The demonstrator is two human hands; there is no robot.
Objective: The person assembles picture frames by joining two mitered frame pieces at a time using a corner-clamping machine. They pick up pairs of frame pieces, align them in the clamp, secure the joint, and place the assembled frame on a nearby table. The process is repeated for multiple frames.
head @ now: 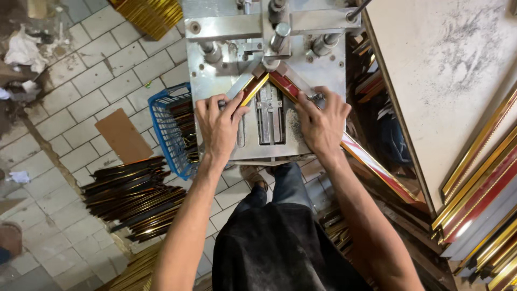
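Note:
A metal frame-joining machine (215, 81) stands in front of me. Two mitred moulding strips meet at a corner under its clamp head (272, 62). My left hand (218, 126) presses down on the short gold and silver strip (253, 89) on the left. My right hand (322, 125) holds the long red and gold strip (377, 167), which runs off the machine's edge down to the right. Both hands lie flat on the machine's plate with fingers pinching the strips.
A blue plastic basket (164, 126) with short pieces stands left of the machine. A pile of dark and gold moulding strips (134, 196) lies on the tiled floor. More long mouldings (484, 199) lean beside a white board (447, 70) at right.

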